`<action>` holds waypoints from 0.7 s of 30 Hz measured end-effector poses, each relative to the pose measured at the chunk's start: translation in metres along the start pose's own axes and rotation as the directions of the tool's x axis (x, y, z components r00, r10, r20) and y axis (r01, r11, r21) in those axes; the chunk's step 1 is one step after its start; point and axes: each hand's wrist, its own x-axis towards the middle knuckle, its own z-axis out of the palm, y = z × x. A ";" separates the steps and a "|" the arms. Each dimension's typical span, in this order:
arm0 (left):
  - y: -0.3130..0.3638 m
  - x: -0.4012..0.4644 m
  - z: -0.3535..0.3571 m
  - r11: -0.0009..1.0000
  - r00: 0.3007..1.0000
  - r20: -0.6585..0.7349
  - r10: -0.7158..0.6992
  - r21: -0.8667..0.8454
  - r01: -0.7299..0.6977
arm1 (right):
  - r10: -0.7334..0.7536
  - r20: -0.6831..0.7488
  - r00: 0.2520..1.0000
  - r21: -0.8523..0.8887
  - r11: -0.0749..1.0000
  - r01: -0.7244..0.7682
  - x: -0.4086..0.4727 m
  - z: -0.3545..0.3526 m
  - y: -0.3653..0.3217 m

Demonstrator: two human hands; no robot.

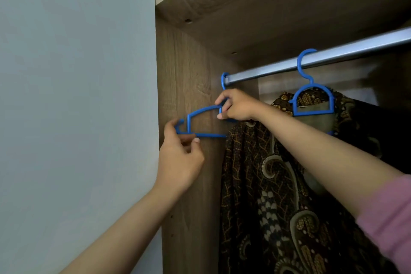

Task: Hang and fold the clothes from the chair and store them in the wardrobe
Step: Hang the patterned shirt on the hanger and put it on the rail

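Observation:
A blue plastic hanger hangs by its hook at the left end of the metal rail inside the wardrobe. A brown batik shirt drapes from its right side, while its left arm is bare. My right hand grips the hanger at its neck, just under the hook. My left hand pinches the bare left tip between thumb and fingers. A second blue hanger further right on the rail carries another dark batik garment.
The wardrobe's wooden side panel stands right behind the hanger's left arm. A wooden shelf runs above the rail with dark items on top. A pale wall fills the left.

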 end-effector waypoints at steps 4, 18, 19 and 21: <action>-0.001 0.005 0.002 0.997 0.998 -0.065 0.022 0.082 -0.016 | -0.024 -0.106 0.994 0.114 0.993 0.036 -0.003 0.000 0.013; 0.018 0.010 0.001 0.964 0.959 -0.151 0.239 0.157 -0.215 | -0.085 -0.225 0.971 0.281 0.948 0.149 -0.021 -0.012 0.021; 0.021 0.010 -0.001 0.967 0.960 -0.150 0.235 0.140 -0.215 | -0.082 -0.242 0.967 0.283 0.947 0.152 -0.022 -0.012 0.020; 0.028 0.013 -0.004 0.967 0.961 -0.143 0.237 0.128 -0.220 | -0.077 -0.264 0.961 0.288 0.945 0.155 -0.021 -0.013 0.019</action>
